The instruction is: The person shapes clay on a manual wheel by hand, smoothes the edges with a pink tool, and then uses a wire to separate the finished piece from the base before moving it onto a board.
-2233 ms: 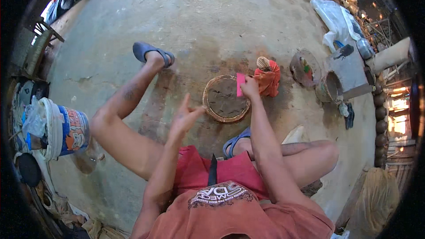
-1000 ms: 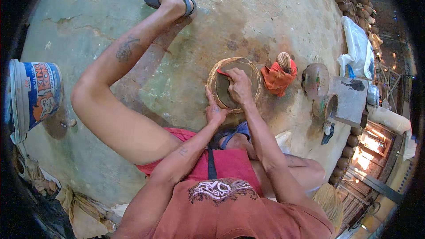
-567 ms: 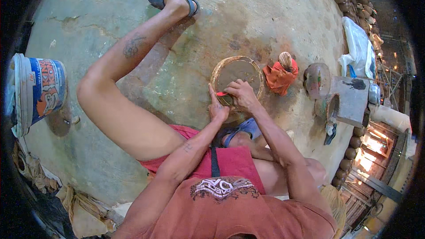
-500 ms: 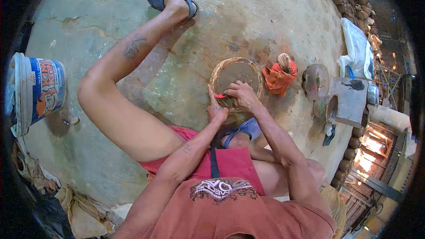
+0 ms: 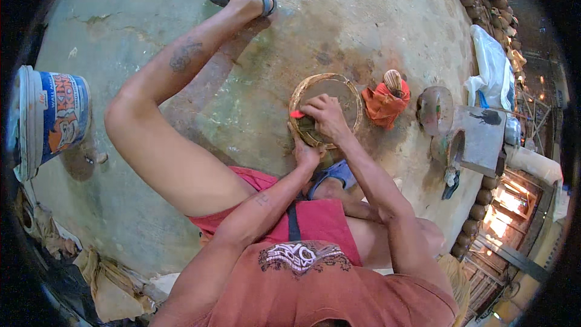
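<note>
A round, shallow, brown vessel [image 5: 345,94] with a pale tan rim and darker inside stands in front of me, close to my sandalled foot. My left hand [image 5: 306,152] is closed on its near left side, with fingers partly hidden beneath or behind the wall. Over the vessel's inside, my right hand [image 5: 327,115] is closed in a pinch. A small flat red piece [image 5: 296,114] sticks out from its fingertips and meets the left rim; the rest of that piece is covered by the fingers.
Right of the vessel lies an orange-red cloth bundle [image 5: 387,108] with a striped rounded object [image 5: 393,80] on top. Farther right are a dull round pot [image 5: 435,111], a grey slab [image 5: 480,136] and plastic sheeting [image 5: 487,60]. A paint bucket [image 5: 63,115] stands far left. Stacked pots line the right edge.
My right hand has moved away from me and slightly left, carrying the red piece from the vessel's near left inside up to its left rim. My left hand has shifted slightly along the wall.
</note>
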A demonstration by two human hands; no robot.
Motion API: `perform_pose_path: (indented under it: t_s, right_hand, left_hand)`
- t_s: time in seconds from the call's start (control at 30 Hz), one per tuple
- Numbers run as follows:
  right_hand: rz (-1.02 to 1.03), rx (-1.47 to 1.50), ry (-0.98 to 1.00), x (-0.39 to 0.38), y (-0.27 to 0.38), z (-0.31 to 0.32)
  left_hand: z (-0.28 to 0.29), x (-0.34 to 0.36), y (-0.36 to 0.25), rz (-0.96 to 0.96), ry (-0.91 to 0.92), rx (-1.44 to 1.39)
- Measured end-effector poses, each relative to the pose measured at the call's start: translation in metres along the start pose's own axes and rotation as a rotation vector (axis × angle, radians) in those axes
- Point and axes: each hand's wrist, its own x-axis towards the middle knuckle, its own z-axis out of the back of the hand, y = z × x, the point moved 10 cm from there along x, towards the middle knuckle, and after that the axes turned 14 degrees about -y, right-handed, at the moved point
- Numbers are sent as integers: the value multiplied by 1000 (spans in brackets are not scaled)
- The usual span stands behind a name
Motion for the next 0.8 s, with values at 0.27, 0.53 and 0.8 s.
perform_pose_path:
  t_s: [0.27, 0.53, 0.8]
  right_hand:
    - [172, -12, 188, -45, 17, 0]
    - [-29, 33, -46, -26, -36, 38]
    - [-202, -120, -265, 2, -92, 32]
  left_hand:
    - [-1, 0, -11, -2, 28, -540]
    - [30, -18, -52, -98, -66, -137]
    - [11, -25, -33, 135, 52, -488]
